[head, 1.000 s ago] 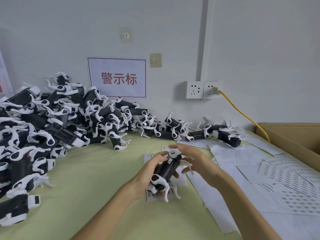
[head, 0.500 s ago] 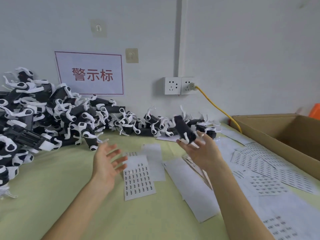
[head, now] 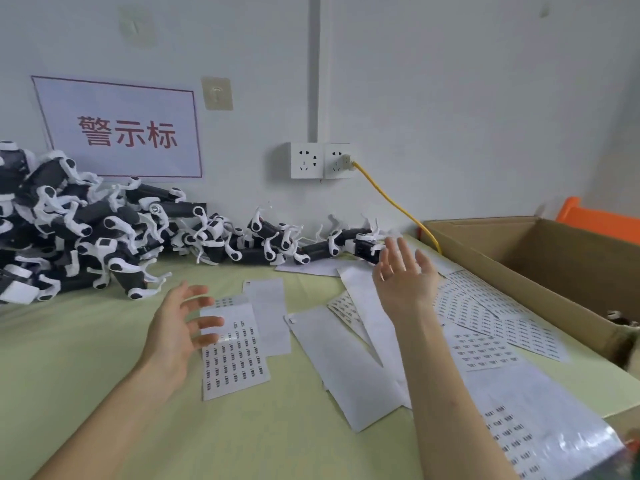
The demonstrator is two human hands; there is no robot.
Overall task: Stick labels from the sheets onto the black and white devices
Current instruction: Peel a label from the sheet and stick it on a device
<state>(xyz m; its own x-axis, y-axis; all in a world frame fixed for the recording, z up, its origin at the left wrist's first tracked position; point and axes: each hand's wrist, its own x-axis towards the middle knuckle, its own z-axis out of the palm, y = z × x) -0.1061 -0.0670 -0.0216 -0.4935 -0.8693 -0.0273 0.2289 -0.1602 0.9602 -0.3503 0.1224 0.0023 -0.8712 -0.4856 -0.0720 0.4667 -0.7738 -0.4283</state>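
Both hands hover empty-fingered above label sheets.

pale green table has a big heap of black and white devices, scattered label sheets and a cardboard box

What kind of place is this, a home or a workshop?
Probably a small factory labelling bench: a heap of identical black and white plastic devices, white sheets of tiny printed labels spread on the pale green tabletop, and an open brown cardboard box.
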